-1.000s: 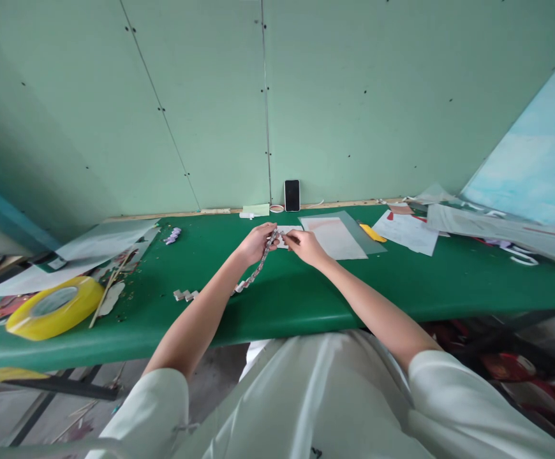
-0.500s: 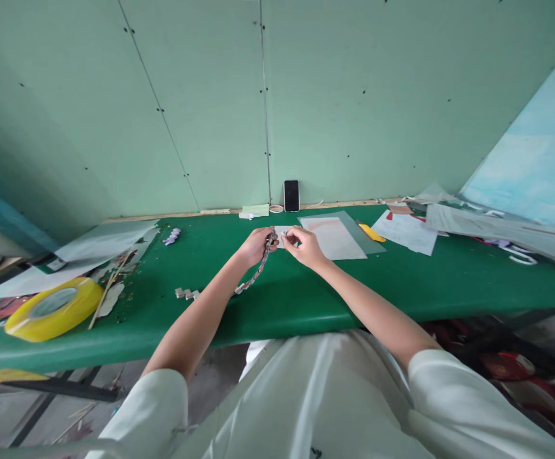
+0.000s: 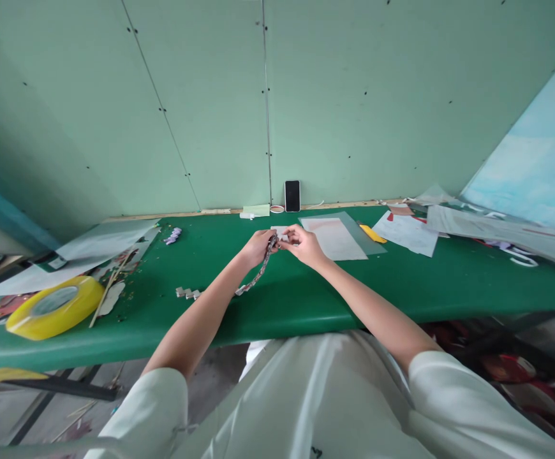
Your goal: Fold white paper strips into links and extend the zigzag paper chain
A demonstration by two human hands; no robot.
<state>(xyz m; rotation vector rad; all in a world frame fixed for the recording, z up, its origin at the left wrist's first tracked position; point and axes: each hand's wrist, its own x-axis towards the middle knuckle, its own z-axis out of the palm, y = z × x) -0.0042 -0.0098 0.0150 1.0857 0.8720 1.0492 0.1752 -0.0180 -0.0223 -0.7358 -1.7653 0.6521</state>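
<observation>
A narrow grey-and-white zigzag chain (image 3: 259, 273), seemingly of small folded paper links, hangs in a curve from my left hand (image 3: 258, 247). That hand is closed around the chain's upper end. The lower part passes behind my left forearm, and its pale tail lies on the green tabletop (image 3: 301, 293) at the left. My right hand (image 3: 305, 245) is beside the held end, thumb and fingers pinched close against it. Whatever is between those fingertips is too small to make out. A small white paper (image 3: 279, 230) lies just behind the hands.
White sheets (image 3: 332, 237) and a yellow-handled tool (image 3: 372, 234) lie to the right, with more papers (image 3: 406, 231) beyond. A phone (image 3: 292, 196) leans on the wall. To the left are small lilac pieces (image 3: 173, 236), a tape roll (image 3: 86, 299) and thin sticks (image 3: 108, 290).
My right hand's fingertips have moved slightly left, up to the chain's end. A small white piece seen in them before is now mostly hidden. My left hand has barely moved.
</observation>
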